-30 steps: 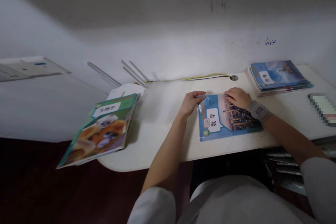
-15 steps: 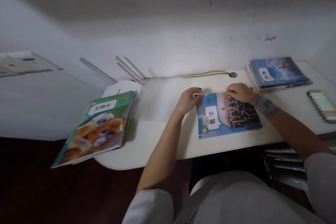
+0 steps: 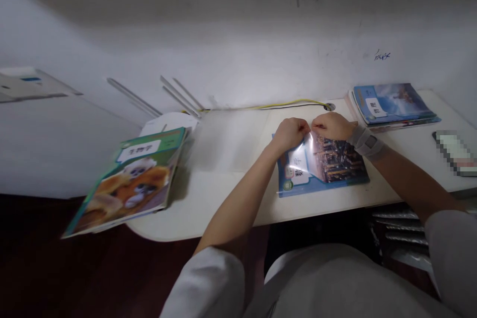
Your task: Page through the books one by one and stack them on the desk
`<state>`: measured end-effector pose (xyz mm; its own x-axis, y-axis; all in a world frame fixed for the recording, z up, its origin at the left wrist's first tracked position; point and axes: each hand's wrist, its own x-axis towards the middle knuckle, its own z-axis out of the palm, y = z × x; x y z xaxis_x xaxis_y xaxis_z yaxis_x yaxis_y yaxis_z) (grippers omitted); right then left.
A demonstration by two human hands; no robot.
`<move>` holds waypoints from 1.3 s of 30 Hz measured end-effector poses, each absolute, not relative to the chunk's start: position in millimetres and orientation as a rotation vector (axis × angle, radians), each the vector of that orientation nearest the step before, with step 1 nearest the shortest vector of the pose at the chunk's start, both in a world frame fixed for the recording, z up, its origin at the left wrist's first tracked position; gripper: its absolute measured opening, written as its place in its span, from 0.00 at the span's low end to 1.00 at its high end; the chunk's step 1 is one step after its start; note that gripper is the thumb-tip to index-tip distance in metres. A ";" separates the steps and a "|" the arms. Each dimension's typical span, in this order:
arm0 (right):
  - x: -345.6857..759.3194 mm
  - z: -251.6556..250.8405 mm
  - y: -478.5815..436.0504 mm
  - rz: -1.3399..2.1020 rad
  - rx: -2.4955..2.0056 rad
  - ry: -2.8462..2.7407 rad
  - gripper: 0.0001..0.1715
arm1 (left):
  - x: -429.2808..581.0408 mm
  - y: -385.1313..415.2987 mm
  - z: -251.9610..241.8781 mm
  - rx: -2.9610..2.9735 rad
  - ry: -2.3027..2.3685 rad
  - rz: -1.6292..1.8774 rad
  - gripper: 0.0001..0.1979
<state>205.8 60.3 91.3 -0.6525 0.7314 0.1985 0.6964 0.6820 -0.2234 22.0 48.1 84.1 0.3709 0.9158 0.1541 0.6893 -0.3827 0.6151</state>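
Observation:
A blue maths textbook (image 3: 343, 161) lies on the white desk with a city picture on its cover. Bright glare and a raised crease over its left part look like a clear plastic cover (image 3: 303, 151). My left hand (image 3: 292, 134) is closed, pinching this film at the book's top edge. Right beside it, my right hand (image 3: 331, 125), with a band on the wrist, is also closed at the same edge, its fingertips close to the left ones. Exactly what lies between the fingertips is partly hidden.
At the left, a stack topped by a green biology textbook (image 3: 141, 174) overhangs the desk (image 3: 179, 218). Behind it stands a white device with antennas (image 3: 179, 97). A stack under a physics book (image 3: 395, 102) and a phone (image 3: 456, 151) are at the right. A yellow cable (image 3: 283, 104) runs along the wall.
My left hand has slid right along the book's top edge until it is beside my right hand. Glare and a crease have appeared over the book's left part. The view has shifted slightly.

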 end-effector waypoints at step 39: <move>296.1 13.1 89.7 0.411 -1.645 -2.290 0.16 | -31.9 84.7 30.1 1.958 1.539 0.431 0.11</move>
<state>296.1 89.7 13.1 -0.3049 0.9499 0.0684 0.8668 0.3065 -0.3934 -31.9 84.7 30.1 0.2731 0.9556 -0.1107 0.7589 -0.1433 0.6352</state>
